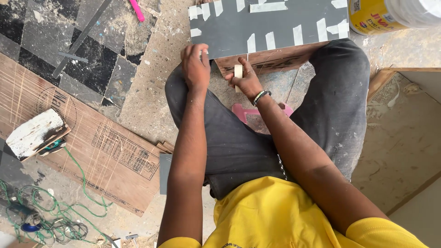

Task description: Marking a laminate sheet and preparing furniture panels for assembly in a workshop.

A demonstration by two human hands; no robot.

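Observation:
A grey laminate-faced board (271, 25) lies in front of me, with many short strips of masking tape stuck along its edges. My left hand (195, 66) presses on the board's near left corner, where a tape strip sits under the fingers. My right hand (245, 79) grips a small roll of masking tape (238, 72) just below the board's near edge, against the brown plywood side (275, 59). I sit on the floor with my dark-trousered legs folded around the board.
A yellow-and-white plastic bucket (390, 14) stands at the top right. A printed plywood sheet (82, 138) with a white block (34, 133) lies at left, beside green cable (55, 216). A pink object (136, 10) lies at the top, pink plastic (250, 112) between my legs.

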